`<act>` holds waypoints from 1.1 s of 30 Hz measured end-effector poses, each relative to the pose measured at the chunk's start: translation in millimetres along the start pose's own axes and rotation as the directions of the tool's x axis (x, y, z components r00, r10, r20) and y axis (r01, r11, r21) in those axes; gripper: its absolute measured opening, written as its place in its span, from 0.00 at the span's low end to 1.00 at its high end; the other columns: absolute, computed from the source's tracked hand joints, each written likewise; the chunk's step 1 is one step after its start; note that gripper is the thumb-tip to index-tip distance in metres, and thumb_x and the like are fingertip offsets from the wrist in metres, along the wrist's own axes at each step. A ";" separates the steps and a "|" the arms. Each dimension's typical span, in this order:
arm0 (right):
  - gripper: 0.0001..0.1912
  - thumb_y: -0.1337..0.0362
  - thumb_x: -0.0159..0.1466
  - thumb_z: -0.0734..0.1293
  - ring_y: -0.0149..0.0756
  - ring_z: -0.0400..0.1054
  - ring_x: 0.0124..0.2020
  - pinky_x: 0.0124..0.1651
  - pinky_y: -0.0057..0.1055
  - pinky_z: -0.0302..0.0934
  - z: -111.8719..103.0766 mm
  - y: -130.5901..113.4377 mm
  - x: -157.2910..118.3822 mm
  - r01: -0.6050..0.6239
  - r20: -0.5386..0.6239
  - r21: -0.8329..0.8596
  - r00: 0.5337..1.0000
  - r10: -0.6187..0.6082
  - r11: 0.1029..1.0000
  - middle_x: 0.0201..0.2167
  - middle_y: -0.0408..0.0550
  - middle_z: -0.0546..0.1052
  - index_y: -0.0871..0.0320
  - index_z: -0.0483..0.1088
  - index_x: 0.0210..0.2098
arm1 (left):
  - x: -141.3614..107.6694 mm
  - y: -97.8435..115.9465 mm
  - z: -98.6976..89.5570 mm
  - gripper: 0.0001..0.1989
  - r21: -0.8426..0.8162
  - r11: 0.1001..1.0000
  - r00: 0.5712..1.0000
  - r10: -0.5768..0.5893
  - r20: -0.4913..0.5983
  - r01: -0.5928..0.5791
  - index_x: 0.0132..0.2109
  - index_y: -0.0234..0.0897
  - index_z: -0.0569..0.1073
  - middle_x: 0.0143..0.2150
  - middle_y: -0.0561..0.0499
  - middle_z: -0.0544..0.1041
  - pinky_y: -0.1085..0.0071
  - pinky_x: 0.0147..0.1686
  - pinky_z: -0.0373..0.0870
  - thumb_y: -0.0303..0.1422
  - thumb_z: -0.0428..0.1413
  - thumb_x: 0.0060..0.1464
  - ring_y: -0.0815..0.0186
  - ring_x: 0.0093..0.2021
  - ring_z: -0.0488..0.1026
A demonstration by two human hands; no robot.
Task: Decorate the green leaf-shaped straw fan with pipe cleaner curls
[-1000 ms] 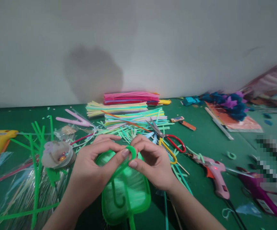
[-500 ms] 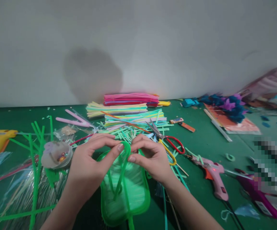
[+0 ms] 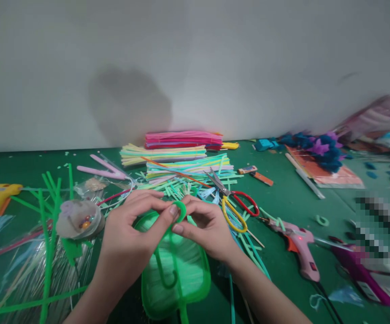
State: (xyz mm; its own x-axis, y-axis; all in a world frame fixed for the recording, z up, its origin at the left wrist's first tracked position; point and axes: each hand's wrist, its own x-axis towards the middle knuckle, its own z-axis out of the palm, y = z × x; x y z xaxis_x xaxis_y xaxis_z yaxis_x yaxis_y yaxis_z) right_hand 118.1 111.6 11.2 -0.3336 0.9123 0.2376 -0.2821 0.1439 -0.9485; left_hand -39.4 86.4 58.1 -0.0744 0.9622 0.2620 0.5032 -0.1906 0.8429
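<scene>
The left hand (image 3: 132, 229) pinches a green strip (image 3: 181, 211) between thumb and forefinger, and the right hand (image 3: 210, 225) narrows its thumb and forefinger on the other side of the same bend. Half a second ago the bend shows as a taller loop, with a straight length slanting down from it; now it is a short, round curl bulging toward the right fingers. Below it a green hook (image 3: 171, 284) shows plainly against the panel (image 3: 191, 270); whether it joins the strip I cannot tell. The strip is above the panel, at the near middle of the desk (image 3: 292, 198). The scissors (image 3: 227, 192) lie open beyond the right hand, as before. Likewise unmoved are the pink glue gun (image 3: 304, 252) toward the desk's right side, the cup (image 3: 66, 229) of beads (image 3: 86, 222) on the left, and the pink bundle (image 3: 184, 139) along the far edge.
</scene>
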 end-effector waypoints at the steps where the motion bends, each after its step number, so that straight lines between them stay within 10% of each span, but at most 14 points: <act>1: 0.09 0.63 0.51 0.78 0.31 0.65 0.31 0.36 0.30 0.60 -0.3 -0.2 -0.1 0.002 -0.003 -0.002 1.000 -0.002 1.000 0.28 0.41 0.73 0.55 0.76 0.28 | 0.0 0.1 0.1 0.05 -0.002 1.000 1.000 -0.002 0.001 0.002 0.28 0.44 0.78 0.34 0.54 0.80 0.70 0.45 0.70 0.34 0.61 0.52 0.64 0.44 0.75; 33: 0.05 0.63 0.58 0.75 0.32 0.68 0.33 0.38 0.31 0.61 -15.5 -13.9 2.3 -0.008 0.057 -0.102 0.998 0.014 0.995 0.30 0.43 0.75 0.55 0.77 0.34 | 5.2 -6.2 -11.3 0.03 0.025 1.000 0.994 0.020 -0.112 -0.017 0.30 0.43 0.78 0.34 0.54 0.81 0.71 0.43 0.72 0.35 0.63 0.51 0.64 0.41 0.77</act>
State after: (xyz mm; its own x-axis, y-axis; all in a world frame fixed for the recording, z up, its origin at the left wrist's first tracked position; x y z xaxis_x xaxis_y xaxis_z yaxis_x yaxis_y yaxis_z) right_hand 135.2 117.6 21.7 -0.3880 0.8910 0.2356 -0.1858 0.1748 -0.9669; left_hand -52.6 90.5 59.6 -0.1598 0.9305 0.3296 0.5259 -0.2023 0.8262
